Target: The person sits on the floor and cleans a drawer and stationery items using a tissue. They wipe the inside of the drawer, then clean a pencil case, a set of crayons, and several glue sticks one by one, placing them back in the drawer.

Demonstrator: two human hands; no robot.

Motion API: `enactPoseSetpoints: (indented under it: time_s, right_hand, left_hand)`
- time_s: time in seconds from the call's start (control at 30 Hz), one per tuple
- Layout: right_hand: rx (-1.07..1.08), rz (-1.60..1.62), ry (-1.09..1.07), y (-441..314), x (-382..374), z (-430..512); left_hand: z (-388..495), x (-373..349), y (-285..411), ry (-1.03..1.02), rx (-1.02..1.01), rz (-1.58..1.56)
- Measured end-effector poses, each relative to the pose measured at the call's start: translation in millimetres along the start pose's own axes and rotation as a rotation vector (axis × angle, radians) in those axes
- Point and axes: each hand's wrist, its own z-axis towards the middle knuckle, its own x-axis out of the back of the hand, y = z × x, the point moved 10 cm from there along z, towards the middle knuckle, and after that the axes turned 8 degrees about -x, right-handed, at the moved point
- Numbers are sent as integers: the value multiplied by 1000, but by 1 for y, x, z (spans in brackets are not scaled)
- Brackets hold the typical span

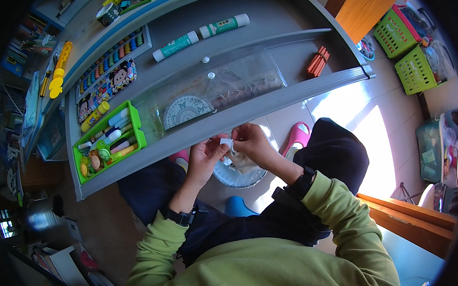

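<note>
My left hand [205,159] and my right hand [254,142] meet just in front of the open drawer's front edge [230,116]. Between their fingertips they hold a small white object [227,143] with a ridged edge, too small to name. Below them a round bin [241,176] with a pale crumpled thing in it stands on the floor. In the drawer lie two green-and-white glue sticks [175,46], a clear plastic case [232,81], a protractor [188,110], a bundle of orange-red sticks [318,62] and a bright green tray [142,136] of markers and small toys.
Left in the drawer are a cartoon-printed tin [119,77], a yellow glue stick [95,116] and a box of colored pieces [147,37]. A yellow toy wand [61,68] lies on the desk. Green baskets [415,71] stand at upper right. Pink slippers [297,137] are on the floor.
</note>
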Motion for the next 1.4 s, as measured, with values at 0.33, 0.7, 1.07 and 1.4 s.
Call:
enactPoseSetpoints:
  time_s: [0.33, 0.7, 1.07, 1.4]
  right_hand:
    - [68, -201, 220, -13, 6, -14]
    - [551, -583, 165, -47, -15, -27]
    - [172, -249, 297, -17, 6, -18]
    - [-485, 517, 11, 59, -13, -14]
  left_hand:
    - [0, 6, -18, 34, 62, 21]
    - [-3, 5, -31, 50, 214, 9]
    - [-4, 1, -23, 21, 192, -40]
    - [-3, -10, -2, -149, -125, 275]
